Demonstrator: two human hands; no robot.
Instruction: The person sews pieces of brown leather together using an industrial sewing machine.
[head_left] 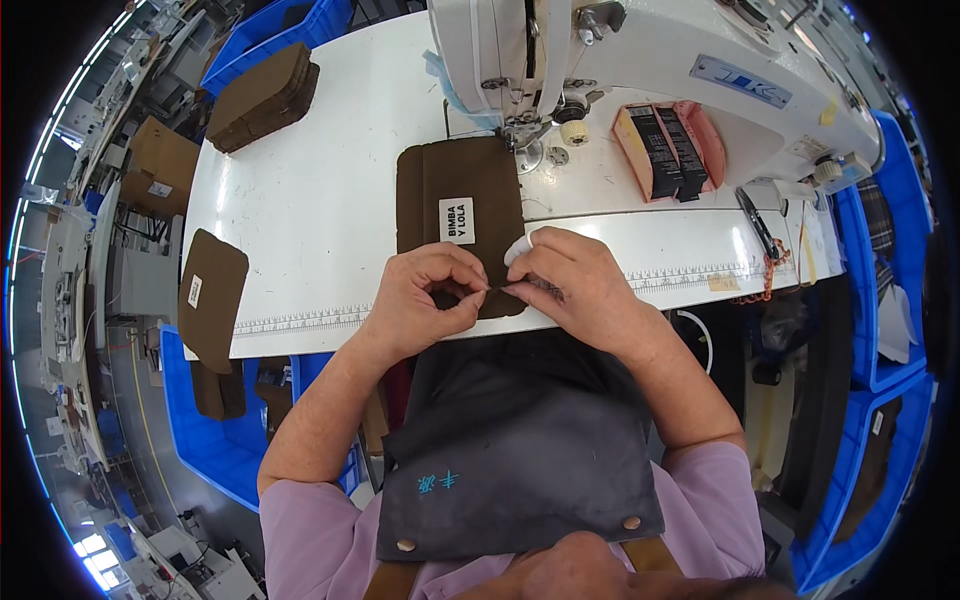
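A dark brown fabric panel (422, 190) with a white label (457, 232) lies on the white table, its far right corner next to the needle area of the sewing machine (650, 45). Over the panel's near edge, my left hand (425, 298) pinches thumb and forefinger together. Facing it, my right hand (580, 285) is also closed in a pinch, and a white cover sits on one finger. The two sets of fingertips nearly meet. Whatever lies between them is too small to make out.
A stack of brown pieces (262, 98) stands far left; a labelled brown piece (213, 298) overhangs the left edge. Right of the needle are a pink container (706, 140) with black packets and thread snips (757, 222). Blue bins (205, 455) flank the table.
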